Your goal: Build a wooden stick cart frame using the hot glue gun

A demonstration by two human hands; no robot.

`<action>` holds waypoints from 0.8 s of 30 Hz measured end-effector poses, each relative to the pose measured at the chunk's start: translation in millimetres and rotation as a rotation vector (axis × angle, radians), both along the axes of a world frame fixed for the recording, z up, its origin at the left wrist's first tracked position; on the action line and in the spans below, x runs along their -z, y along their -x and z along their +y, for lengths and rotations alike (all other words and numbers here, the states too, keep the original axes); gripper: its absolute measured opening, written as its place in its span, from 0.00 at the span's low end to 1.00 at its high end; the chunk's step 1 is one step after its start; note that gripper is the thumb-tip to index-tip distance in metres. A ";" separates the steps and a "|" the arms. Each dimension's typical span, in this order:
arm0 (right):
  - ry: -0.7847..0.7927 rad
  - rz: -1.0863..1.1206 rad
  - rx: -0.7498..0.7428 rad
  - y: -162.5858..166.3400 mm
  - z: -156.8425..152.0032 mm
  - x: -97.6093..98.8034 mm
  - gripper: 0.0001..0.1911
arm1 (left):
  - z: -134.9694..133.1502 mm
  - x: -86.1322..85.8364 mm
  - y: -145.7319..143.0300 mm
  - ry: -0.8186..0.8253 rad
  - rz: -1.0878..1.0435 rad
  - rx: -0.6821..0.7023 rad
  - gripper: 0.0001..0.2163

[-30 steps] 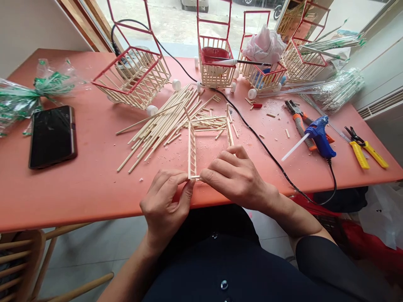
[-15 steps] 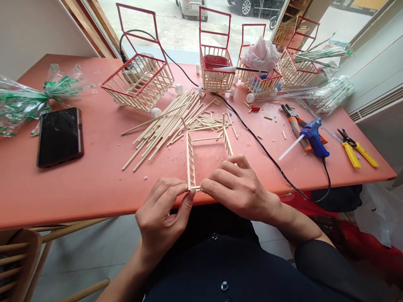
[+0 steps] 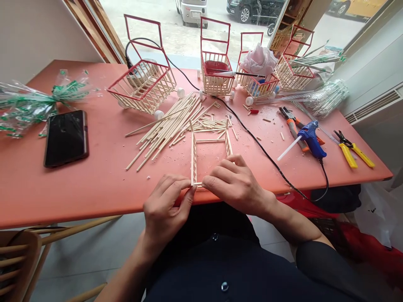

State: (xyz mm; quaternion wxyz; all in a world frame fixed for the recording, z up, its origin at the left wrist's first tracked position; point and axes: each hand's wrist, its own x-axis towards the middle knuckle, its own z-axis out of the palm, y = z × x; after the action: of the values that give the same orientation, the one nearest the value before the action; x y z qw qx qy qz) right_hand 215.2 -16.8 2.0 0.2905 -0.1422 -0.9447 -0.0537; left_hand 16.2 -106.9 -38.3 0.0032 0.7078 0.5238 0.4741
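A small frame of thin wooden sticks (image 3: 193, 155), with two slatted sides joined by crosspieces, stands at the front edge of the table. My left hand (image 3: 168, 205) pinches its near left corner between thumb and fingers. My right hand (image 3: 236, 182) is closed over the near right part, its thumb and index finger at the near crosspiece; the fingers hide that corner. Behind the frame lie a pile of long wooden sticks (image 3: 170, 126) and several short cut pieces (image 3: 209, 124).
Stick-built carts with red rims, one a cart (image 3: 143, 88) at left, line the window. A phone (image 3: 66, 138) and plastic wrappers (image 3: 37, 102) lie left. At right are a blue glue gun (image 3: 311, 138), orange-handled pliers (image 3: 294, 126), yellow-handled cutters (image 3: 352, 151) and a black cable (image 3: 258, 140).
The view has shifted slightly, so the table's things sit a little differently in the picture. Both hands keep their hold on the stick frame, which appears turned slightly.
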 end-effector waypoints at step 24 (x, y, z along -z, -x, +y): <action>-0.034 0.008 0.026 1.6 24.3 -0.1 0.12 | 21.7 -4.3 -1.0 0.074 -0.022 -0.050 0.05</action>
State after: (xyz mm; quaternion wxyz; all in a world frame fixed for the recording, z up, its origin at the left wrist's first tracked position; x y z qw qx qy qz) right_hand 213.7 7.5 2.2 0.2961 -0.1498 -0.9405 -0.0730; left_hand 17.2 -85.2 -34.0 0.0232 0.6885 0.5583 0.4622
